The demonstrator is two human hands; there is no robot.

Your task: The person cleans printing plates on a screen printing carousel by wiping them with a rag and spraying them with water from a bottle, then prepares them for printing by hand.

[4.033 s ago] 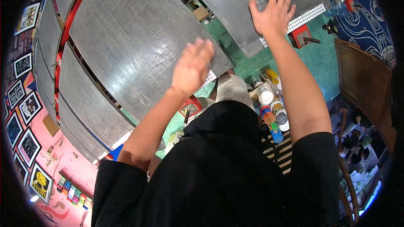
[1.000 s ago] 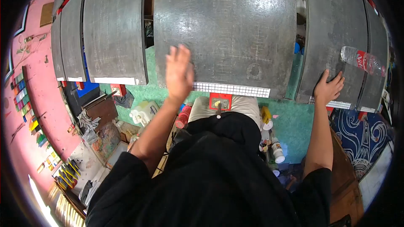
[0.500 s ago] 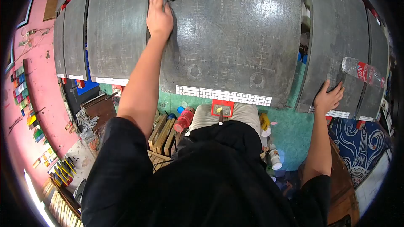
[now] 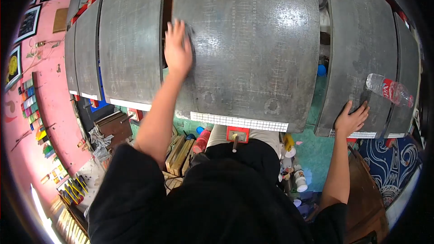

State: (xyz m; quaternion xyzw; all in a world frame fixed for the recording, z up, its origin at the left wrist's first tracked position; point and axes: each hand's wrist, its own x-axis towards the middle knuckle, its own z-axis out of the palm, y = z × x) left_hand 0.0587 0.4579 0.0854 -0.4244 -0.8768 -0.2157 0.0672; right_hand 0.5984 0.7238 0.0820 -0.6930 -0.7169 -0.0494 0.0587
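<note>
My left hand [image 4: 178, 49] lies on the left edge of the wide grey board [image 4: 244, 68], fingers stretched upward. Between palm and board is a dark grey cloth [image 4: 189, 30], mostly hidden by the hand. Faint ruled lines and tick marks cover the board, and a white gridded strip [image 4: 238, 122] runs along its near edge. My right hand [image 4: 351, 118] rests flat with spread fingers at the near end of the narrower grey board [image 4: 361, 40] to the right, holding nothing. Just above it lies a clear plastic bottle [image 4: 389, 90] with a red label.
Another grey board [image 4: 131, 40] stands to the left across a narrow gap. A red clamp plate [image 4: 237, 134] with a bolt juts out below the middle board. Wooden frames [image 4: 178, 153], a pink bottle [image 4: 201, 140] and a white bottle [image 4: 300, 180] are on the floor below.
My left hand has slid toward me along the board's left edge with the cloth. My right hand stays on its board. The head view has tilted slightly upward.
</note>
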